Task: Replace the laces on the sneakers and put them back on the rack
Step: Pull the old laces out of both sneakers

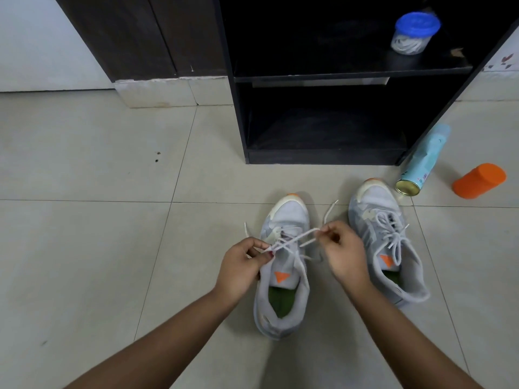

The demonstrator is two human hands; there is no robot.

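Observation:
Two grey sneakers with orange tongue marks stand on the tiled floor, toes toward the black rack (323, 157). Over the left sneaker (283, 301), my left hand (241, 268) pinches one loop of its white lace (292, 240). My right hand (342, 254) pinches the other loop, and the lace runs taut between them above the tongue. Loose lace ends stick out past each hand. The right sneaker (387, 242) stands beside my right hand with its lace tied in a bow.
The rack's two shelves are dark; a clear jar with a blue lid (412, 33), holding white laces, sits on the upper one. A light blue spray can (421, 164) lies by the rack's right corner, an orange container (477, 181) beyond it.

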